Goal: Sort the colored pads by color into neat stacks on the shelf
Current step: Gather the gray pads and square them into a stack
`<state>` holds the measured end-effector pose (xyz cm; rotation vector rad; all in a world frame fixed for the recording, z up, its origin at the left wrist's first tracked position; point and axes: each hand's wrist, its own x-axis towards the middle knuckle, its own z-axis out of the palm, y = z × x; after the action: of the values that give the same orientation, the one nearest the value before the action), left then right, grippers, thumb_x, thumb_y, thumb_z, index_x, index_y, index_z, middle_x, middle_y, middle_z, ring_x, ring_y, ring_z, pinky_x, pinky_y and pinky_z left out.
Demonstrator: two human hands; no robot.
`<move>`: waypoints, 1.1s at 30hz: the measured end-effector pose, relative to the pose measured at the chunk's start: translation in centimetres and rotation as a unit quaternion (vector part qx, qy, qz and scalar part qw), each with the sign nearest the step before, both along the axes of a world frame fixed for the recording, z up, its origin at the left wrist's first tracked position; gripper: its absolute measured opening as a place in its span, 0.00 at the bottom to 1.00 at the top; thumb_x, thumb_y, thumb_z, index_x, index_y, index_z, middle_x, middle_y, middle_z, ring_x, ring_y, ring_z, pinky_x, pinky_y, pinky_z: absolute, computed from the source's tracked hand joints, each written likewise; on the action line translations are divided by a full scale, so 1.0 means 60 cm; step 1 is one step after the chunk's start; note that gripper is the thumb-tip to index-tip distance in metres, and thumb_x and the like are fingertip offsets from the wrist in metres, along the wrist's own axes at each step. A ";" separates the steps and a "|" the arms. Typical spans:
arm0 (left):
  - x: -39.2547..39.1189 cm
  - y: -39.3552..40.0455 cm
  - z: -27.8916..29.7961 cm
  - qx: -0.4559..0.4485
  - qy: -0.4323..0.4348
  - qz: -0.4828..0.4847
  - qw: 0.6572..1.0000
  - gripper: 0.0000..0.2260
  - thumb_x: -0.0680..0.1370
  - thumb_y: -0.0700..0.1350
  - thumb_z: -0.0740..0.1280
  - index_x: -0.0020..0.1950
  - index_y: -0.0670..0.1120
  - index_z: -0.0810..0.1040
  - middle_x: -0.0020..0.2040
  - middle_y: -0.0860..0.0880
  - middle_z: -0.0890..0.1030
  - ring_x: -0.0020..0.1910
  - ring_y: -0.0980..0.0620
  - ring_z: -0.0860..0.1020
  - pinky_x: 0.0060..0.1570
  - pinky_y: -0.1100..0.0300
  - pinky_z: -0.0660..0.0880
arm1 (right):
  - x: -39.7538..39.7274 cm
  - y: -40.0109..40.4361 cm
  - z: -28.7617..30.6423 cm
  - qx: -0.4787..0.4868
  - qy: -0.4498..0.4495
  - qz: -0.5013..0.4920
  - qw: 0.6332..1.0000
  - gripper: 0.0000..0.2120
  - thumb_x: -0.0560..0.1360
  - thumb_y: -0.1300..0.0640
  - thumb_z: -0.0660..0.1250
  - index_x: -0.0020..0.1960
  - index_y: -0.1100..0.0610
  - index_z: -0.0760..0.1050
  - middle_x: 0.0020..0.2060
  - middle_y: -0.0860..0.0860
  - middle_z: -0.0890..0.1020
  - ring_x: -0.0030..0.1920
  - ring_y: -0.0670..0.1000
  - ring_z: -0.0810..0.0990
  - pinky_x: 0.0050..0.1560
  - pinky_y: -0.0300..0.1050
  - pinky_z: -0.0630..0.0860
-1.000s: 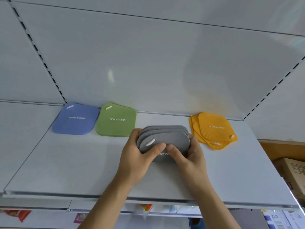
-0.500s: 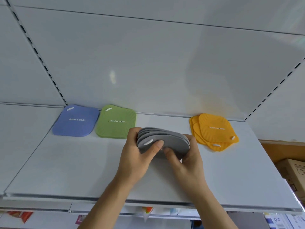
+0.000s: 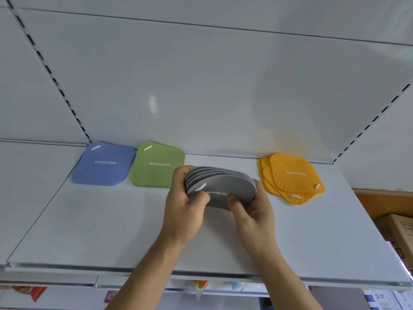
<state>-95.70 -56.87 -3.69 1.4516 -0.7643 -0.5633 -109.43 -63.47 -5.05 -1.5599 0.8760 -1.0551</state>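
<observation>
From the head view, the left hand and right hand both gripped the fanned grey pads above the shelf, likely squaring them. They hovered between the green pad and the untidy yellow pads.

You've got a brown cardboard box at the right edge, beyond the shelf end. Below the front lip, a red-orange packet sits lower left and blue-white printed packaging lower right, both mostly hidden.
</observation>
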 end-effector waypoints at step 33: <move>0.013 -0.002 -0.016 0.029 0.057 -0.087 0.994 0.09 0.81 0.44 0.64 0.60 0.50 0.76 0.53 0.60 0.84 0.56 0.61 0.80 0.53 0.73 0.71 | 0.006 -0.013 -0.010 0.007 0.094 -0.021 0.995 0.17 0.78 0.71 0.64 0.57 0.50 0.71 0.45 0.32 0.81 0.46 0.35 0.79 0.45 0.28 0.72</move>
<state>-94.90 -57.02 -4.65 1.4016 -0.7927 -0.8014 -109.08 -64.26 -5.68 -1.6549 1.0463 -0.9396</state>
